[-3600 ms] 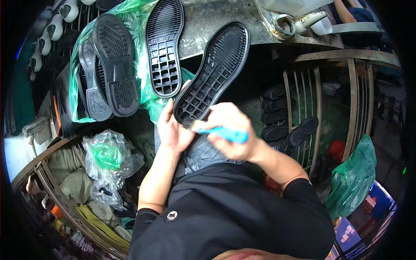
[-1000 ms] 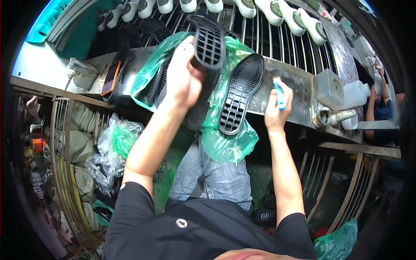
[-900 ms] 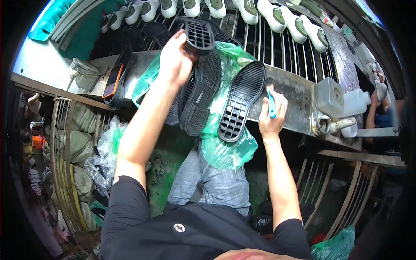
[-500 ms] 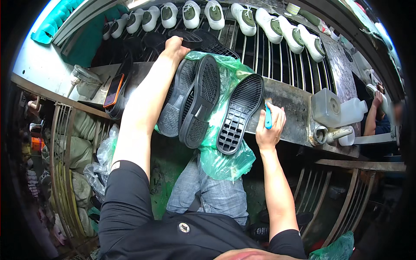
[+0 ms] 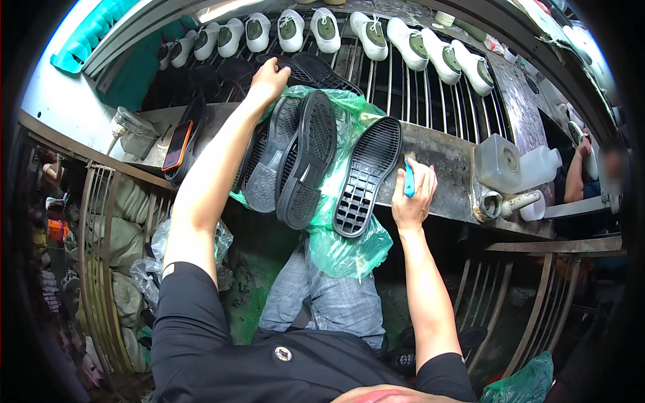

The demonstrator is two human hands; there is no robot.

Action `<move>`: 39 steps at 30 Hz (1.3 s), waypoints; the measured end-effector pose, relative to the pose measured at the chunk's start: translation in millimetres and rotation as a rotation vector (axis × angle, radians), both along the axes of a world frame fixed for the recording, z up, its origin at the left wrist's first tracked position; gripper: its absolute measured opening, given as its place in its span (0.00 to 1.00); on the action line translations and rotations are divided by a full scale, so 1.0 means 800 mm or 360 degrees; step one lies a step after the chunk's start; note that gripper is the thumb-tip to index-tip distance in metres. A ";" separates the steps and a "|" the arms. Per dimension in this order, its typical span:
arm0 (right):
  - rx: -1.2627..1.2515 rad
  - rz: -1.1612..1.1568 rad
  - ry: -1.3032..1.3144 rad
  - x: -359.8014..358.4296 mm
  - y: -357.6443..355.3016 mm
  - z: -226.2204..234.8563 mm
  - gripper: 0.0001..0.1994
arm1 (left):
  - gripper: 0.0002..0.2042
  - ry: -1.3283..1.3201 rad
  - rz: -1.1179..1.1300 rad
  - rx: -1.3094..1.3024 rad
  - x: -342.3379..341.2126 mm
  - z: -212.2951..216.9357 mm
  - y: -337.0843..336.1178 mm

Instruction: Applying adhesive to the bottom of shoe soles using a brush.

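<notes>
At the near edge of the rack, my left hand (image 5: 270, 82) is closed on the end of a black shoe sole (image 5: 295, 71), its fingers partly hidden. My right hand (image 5: 412, 201) grips the blue handle of a small brush (image 5: 409, 180), tip pointing away from me over the metal bench. Between my hands, a black sole (image 5: 366, 176) lies with its ribbed and gridded inside up, on green plastic film (image 5: 349, 258) draped over my lap and the bench edge. To its left several more soles overlap, the top one (image 5: 308, 161) tread up.
White shoes (image 5: 290, 32) line the far side of the barred rack (image 5: 416, 101). At left lie an orange-edged phone (image 5: 178, 144) and a cloudy container (image 5: 136, 134). Plastic jugs (image 5: 497, 161) stand at right, near another person's hand (image 5: 583, 149). Slatted wooden frames flank me.
The view has shifted slightly. The sole at my left hand sits lower and flatter against the rack. My right hand with the brush has moved slightly back from the ribbed sole.
</notes>
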State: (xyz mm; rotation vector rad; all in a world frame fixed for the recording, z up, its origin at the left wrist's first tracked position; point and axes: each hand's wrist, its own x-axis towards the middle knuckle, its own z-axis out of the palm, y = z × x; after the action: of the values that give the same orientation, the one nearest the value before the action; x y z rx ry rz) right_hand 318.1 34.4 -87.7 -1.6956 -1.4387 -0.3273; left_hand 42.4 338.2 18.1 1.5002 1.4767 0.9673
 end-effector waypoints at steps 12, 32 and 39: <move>0.0021 0.0068 0.0111 -0.003 0.000 0.010 0.17 | 0.41 0.1388 -0.0204 0.0458 -0.084 -0.058 -0.126; 0.0033 0.0040 0.0051 -0.003 0.000 0.004 0.18 | 0.37 0.1388 -0.0590 0.0787 -0.050 0.015 -0.296; 0.0040 0.0059 0.0095 -0.007 0.001 0.013 0.17 | 0.41 0.1242 -0.0526 0.0921 -0.029 -0.020 -0.324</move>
State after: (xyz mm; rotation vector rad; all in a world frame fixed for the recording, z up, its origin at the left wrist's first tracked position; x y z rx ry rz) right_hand 312.2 35.5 -77.5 -1.6431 -1.4149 -0.2712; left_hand 19.2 78.6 2.3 2.6647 1.4167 0.6490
